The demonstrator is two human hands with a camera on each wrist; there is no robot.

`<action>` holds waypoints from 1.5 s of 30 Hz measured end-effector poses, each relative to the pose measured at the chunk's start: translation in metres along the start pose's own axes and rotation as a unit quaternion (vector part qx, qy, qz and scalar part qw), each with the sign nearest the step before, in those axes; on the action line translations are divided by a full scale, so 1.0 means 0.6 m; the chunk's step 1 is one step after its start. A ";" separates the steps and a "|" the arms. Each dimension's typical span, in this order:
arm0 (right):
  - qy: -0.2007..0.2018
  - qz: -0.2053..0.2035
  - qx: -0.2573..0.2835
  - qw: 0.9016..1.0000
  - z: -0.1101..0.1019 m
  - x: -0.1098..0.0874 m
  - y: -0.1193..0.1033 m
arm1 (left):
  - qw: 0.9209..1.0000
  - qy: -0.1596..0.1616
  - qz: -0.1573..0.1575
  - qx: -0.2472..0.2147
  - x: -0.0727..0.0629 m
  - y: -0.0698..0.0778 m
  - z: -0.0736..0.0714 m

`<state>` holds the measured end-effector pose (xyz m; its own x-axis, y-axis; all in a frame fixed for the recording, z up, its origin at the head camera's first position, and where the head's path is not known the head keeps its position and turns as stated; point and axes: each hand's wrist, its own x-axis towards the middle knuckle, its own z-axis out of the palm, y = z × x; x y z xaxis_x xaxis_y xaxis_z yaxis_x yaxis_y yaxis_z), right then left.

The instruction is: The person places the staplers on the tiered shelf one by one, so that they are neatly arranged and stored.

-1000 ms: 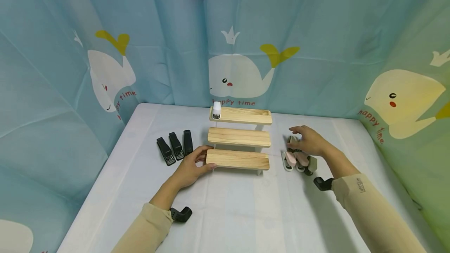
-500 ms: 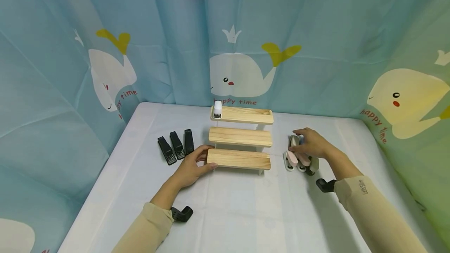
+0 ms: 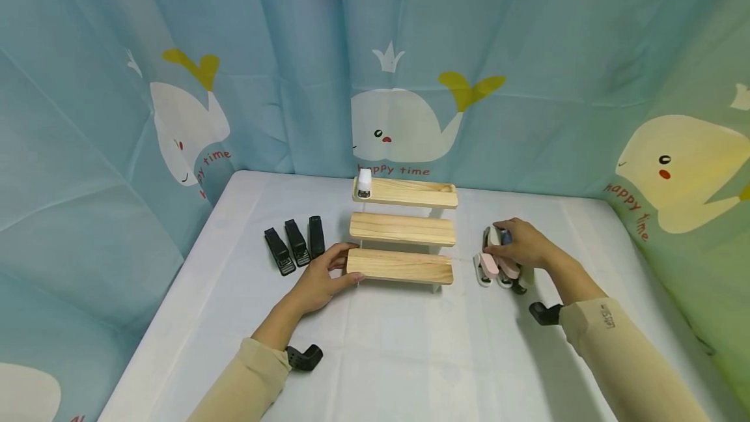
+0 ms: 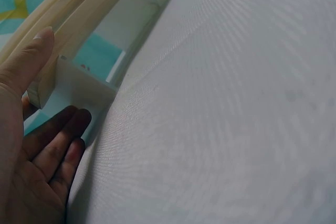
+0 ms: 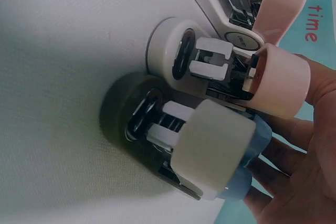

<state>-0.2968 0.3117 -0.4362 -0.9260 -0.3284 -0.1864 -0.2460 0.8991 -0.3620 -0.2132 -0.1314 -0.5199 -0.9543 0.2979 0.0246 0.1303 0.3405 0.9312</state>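
Observation:
My left hand (image 3: 316, 284) grips the left end of a three-tier wooden display shelf (image 3: 404, 267). In the left wrist view its thumb (image 4: 39, 51) lies on the bottom board, the other fingers beside the white leg (image 4: 84, 85). My right hand (image 3: 524, 243) reaches over a cluster of mini staplers right of the shelf, thumb and fingers around a pale stapler (image 3: 493, 237). Nearer lie two pink-topped staplers (image 3: 487, 267). The right wrist view shows a cream-topped dark stapler (image 5: 212, 145) and blue staplers (image 5: 256, 140) against the fingers; the pale one's grip is hidden there.
A white stapler (image 3: 364, 182) stands at the left end of the top tier (image 3: 416, 193). Three black staplers (image 3: 297, 243) lie in a row left of the shelf. A blue whale-print curtain (image 3: 305, 83) hangs around the white table (image 3: 375, 357).
My right hand has come down over the back of the stapler cluster and closed around the pale stapler, shifting slightly right. My left hand keeps its place on the shelf.

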 end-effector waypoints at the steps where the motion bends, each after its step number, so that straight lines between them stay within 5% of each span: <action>1: 0.001 -0.001 0.000 1.000 0.000 0.000 0.000 | 1.000 0.000 0.001 -0.001 0.000 0.000 0.000; 45: 0.032 0.016 0.048 0.998 0.018 0.007 0.005 | 1.000 -0.005 -0.001 0.001 -0.001 0.002 -0.001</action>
<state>-0.2985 0.3099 -0.4482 -0.9500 -0.2775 -0.1428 -0.1896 0.8766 -0.4423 -0.2127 -0.1315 -0.5185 -0.9519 0.3057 0.0197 0.1291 0.3420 0.9308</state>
